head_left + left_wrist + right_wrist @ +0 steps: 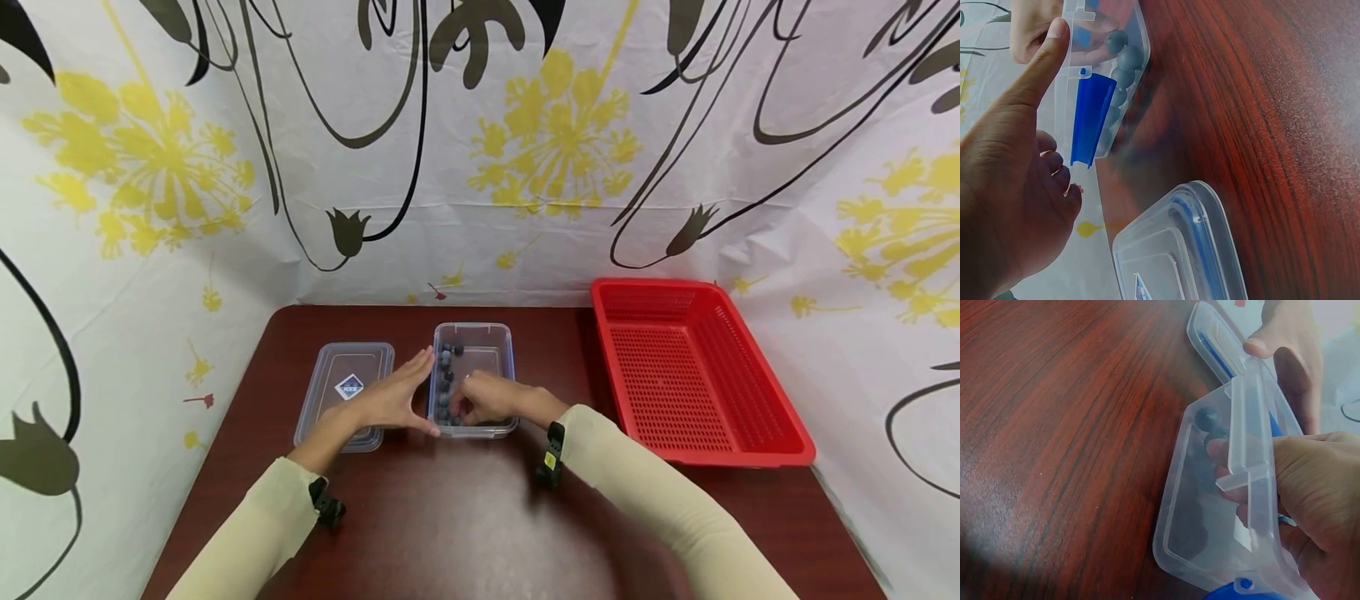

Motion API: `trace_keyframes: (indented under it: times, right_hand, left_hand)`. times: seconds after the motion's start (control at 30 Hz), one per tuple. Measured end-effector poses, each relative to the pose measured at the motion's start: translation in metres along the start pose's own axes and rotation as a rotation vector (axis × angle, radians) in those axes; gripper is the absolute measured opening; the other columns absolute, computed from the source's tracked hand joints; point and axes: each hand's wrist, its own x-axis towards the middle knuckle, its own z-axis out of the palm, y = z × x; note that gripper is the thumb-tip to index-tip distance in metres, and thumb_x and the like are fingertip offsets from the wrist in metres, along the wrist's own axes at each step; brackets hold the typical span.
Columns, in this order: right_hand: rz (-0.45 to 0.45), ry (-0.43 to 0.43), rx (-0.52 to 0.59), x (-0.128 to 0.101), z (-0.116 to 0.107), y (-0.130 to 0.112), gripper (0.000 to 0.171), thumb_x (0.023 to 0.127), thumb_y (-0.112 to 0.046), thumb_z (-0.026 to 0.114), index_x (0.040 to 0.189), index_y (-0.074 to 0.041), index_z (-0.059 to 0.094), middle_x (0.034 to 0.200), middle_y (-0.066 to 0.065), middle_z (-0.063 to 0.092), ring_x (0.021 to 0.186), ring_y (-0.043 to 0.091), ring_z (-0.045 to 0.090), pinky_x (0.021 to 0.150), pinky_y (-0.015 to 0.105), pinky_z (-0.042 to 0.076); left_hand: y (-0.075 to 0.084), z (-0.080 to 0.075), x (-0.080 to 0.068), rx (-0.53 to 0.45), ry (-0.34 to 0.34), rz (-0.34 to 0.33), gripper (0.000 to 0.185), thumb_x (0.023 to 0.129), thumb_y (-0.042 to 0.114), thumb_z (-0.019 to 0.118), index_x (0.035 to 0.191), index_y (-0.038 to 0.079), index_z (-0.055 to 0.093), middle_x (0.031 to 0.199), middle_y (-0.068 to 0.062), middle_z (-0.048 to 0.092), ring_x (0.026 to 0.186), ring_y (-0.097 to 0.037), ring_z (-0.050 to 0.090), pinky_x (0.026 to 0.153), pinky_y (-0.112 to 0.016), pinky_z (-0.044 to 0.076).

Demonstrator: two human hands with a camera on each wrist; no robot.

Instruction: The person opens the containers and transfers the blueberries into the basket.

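- Dark balls (444, 400) line the left wall inside the clear plastic box (480, 431), their row running near to far, just left of the right hand (483, 396).
- Right fingers curl inside; whether they pinch one, I cannot tell.
- Left hand (393, 396) spreads wide at the box's left side.
- Balls dull, round; box smooth.

A clear plastic box (480, 333) with blue side clips (1092, 119) stands open and upright on the reddish-brown table (450, 517); small, round, dark-blue balls (444, 400) line its left wall inside, one sitting beside that row near the far end
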Motion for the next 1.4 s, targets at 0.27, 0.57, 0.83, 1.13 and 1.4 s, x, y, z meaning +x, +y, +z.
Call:
trace_keyframes:
  times: [0.27,0.57,0.83,1.13,1.4]
  right_hand:
    - [0.005,0.039,0.021,-0.011,-0.022,0.000,0.015,0.091,-0.011,0.084,0.106,-0.008,0.082,0.094,-0.001,0.079,0.081,0.002,0.069,0.074,0.017,0.057]
    - [-0.063,0.177,0.036,-0.034,-0.061,0.012,0.012,0.087,-0.006,0.084,0.099,-0.007,0.081,0.088,-0.003,0.077,0.077,0.002,0.067,0.071,0.020,0.057]
    - [0.028,0.325,0.088,-0.073,-0.096,0.038,0.015,0.084,-0.007,0.089,0.098,-0.010,0.082,0.086,-0.006,0.077,0.077,0.006,0.069,0.071,0.024,0.059]
    - [0.224,0.453,0.213,-0.136,-0.131,0.085,0.013,0.089,-0.010,0.087,0.100,-0.008,0.083,0.084,0.000,0.078,0.074,0.017,0.068,0.059,0.020,0.049]
    - [0.417,0.569,0.317,-0.201,-0.136,0.134,0.020,0.091,-0.009,0.085,0.108,0.000,0.080,0.094,0.012,0.080,0.076,0.011,0.069,0.063,0.018,0.051]
  left_hand:
    - [0.002,-0.003,0.000,0.020,0.002,0.010,0.137,0.078,0.062,0.088,0.169,0.002,0.006,0.177,-0.019,0.000,0.164,-0.037,0.005,0.127,-0.062,0.023]
    - [0.001,-0.005,0.001,0.068,-0.005,-0.010,0.138,0.077,0.065,0.088,0.170,0.002,0.008,0.178,-0.016,-0.001,0.164,-0.036,0.006,0.127,-0.060,0.023]
    - [0.003,-0.007,0.001,0.059,-0.025,-0.005,0.137,0.078,0.063,0.088,0.169,0.002,0.006,0.178,-0.015,-0.003,0.164,-0.035,0.003,0.129,-0.059,0.019]
    - [0.005,-0.008,0.002,0.070,-0.024,0.009,0.136,0.078,0.063,0.088,0.169,-0.001,0.008,0.178,-0.017,-0.001,0.164,-0.035,0.004,0.128,-0.059,0.021]
    - [0.004,-0.006,0.002,0.073,-0.037,-0.003,0.137,0.079,0.062,0.088,0.169,0.000,0.005,0.178,-0.016,-0.003,0.164,-0.034,0.003,0.129,-0.058,0.020]
